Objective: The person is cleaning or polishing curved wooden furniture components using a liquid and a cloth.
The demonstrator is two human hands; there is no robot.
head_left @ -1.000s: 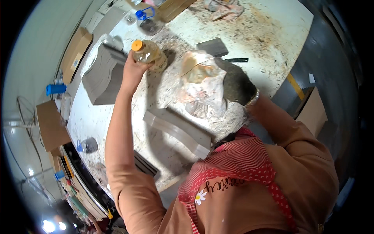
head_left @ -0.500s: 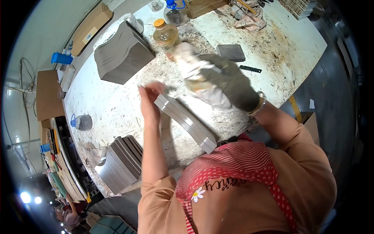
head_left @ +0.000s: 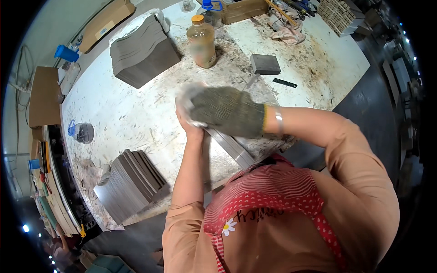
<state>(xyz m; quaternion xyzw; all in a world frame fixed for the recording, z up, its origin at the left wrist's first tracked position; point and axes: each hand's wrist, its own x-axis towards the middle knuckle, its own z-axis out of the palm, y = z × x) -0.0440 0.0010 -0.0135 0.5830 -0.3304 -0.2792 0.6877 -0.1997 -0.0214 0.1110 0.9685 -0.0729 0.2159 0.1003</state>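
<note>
A narrow, slightly curved grey stack of thin boards (head_left: pixel 230 150) stands on edge in front of me, one end close to my apron. My right hand (head_left: pixel 227 111), in a grey-green knitted glove, grips a crumpled white cloth (head_left: pixel 185 98) over the stack's far end; the cloth is blurred by motion. Beside that same end is my bare left hand (head_left: pixel 189 128). Its fingers are mostly hidden behind the cloth and glove, so its grip does not show.
Wavy grey boards stand piled at the far left (head_left: pixel 145 54) and near left (head_left: pixel 129 182). Beyond my hands are an orange-capped bottle (head_left: pixel 201 43), a grey block (head_left: pixel 265 64) and a short black strip (head_left: pixel 285 83). A blue-capped bottle (head_left: pixel 84 132) lies at the left.
My right hand has swung left with the cloth, from near the orange-capped bottle onto the stack's far end. My left hand, open before, is now partly covered. The view has shifted slightly.
</note>
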